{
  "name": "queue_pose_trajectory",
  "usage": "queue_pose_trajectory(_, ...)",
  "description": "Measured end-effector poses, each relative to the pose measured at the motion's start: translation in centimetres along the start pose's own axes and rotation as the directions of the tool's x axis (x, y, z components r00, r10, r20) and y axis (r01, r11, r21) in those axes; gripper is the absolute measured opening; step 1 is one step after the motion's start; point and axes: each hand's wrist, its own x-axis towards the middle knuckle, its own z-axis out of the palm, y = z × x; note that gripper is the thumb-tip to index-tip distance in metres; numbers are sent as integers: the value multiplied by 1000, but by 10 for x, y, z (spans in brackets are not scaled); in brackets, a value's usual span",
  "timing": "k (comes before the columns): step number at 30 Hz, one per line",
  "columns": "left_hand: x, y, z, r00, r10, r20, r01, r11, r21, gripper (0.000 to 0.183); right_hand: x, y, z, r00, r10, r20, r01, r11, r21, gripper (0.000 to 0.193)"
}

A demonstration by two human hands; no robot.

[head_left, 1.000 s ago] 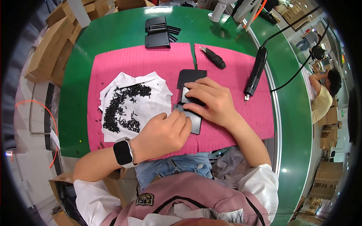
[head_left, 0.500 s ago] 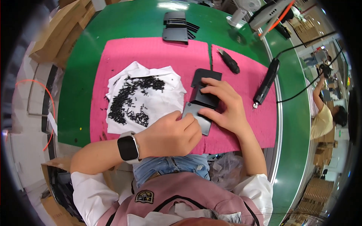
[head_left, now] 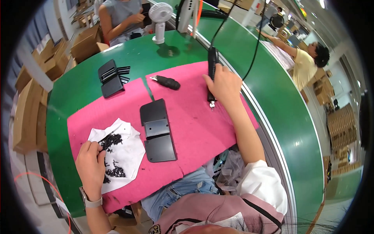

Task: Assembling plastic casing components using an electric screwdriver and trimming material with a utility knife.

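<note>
Here we pinch small black screws (head_left: pixel 113 141) from the white paper (head_left: pixel 124 153) with our left hand (head_left: pixel 90 163) left of the black hinge plate (head_left: pixel 157 130), while our right hand (head_left: pixel 225 84), beyond it, clamps the electric screwdriver (head_left: pixel 211 66), presumably ready for fastening.

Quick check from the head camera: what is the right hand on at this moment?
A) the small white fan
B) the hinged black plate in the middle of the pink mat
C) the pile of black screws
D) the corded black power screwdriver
D: the right hand grips the corded black power screwdriver on the pink mat, while the left hand rests at the black screws on the white cloth.
</note>
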Motion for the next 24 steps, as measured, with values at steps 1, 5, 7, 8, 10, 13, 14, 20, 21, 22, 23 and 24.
queue_pose_trajectory(1, 2, 4, 2, 1000, -16, -11, 16, 1000, -14, 14, 7, 1, 0, 978, 96, 183, -93, 995, -24, 56)
queue_pose_trajectory(5, 1, 2, 7, 991, 10, -135, -13, 1000, -21, 10, 21, 12, 20, 953, 147, 264, -161, 987, 30, 67)
queue_pose_trajectory(7, 1, -2, 8, 987, 17, -157, -24, 999, -40, 8, 32, 20, 35, 957, 146, 249, -206, 950, 234, 68)
queue_pose_trajectory(8, 1, -4, 8, 984, 15, -176, -26, 998, -62, 7, 37, 21, 38, 957, 150, 250, -221, 932, 286, 58)
queue_pose_trajectory(10, 1, -9, 7, 979, 41, -200, -47, 998, -28, 6, 39, 23, 44, 964, 135, 230, -221, 887, 405, 56)
queue_pose_trajectory(13, 5, -8, 8, 977, -2, -214, -22, 994, -110, 4, 38, 21, 51, 980, 142, 140, -198, 768, 609, 49)
queue_pose_trajectory(14, 4, -8, 8, 979, -71, -193, 27, 974, -224, 4, 37, 18, 42, 971, 87, 221, -232, 550, 802, 47)
queue_pose_trajectory(20, 14, 37, 2, 983, -14, 183, 168, 473, -865, 9, 11, -33, -66, 948, -269, 169, -280, -454, 846, 51)
queue_pose_trajectory(21, 14, 52, 1, 980, 2, 197, 177, 428, -887, 11, 3, -39, -82, 941, -327, 88, -281, -610, 741, 47)
queue_pose_trajectory(22, 17, 62, 5, 973, 55, 223, 186, 384, -904, 14, -6, -44, -90, 932, -364, 5, -291, -738, 609, 44)
queue_pose_trajectory(23, 21, 71, 9, 963, 107, 246, 197, 339, -920, 18, -13, -46, -93, 918, -390, -75, -291, -788, 543, 48)
queue_pose_trajectory(24, 23, 80, 7, 939, 157, 306, 252, 291, -923, 20, -21, -49, -98, 918, -367, -146, -251, -827, 503, 49)
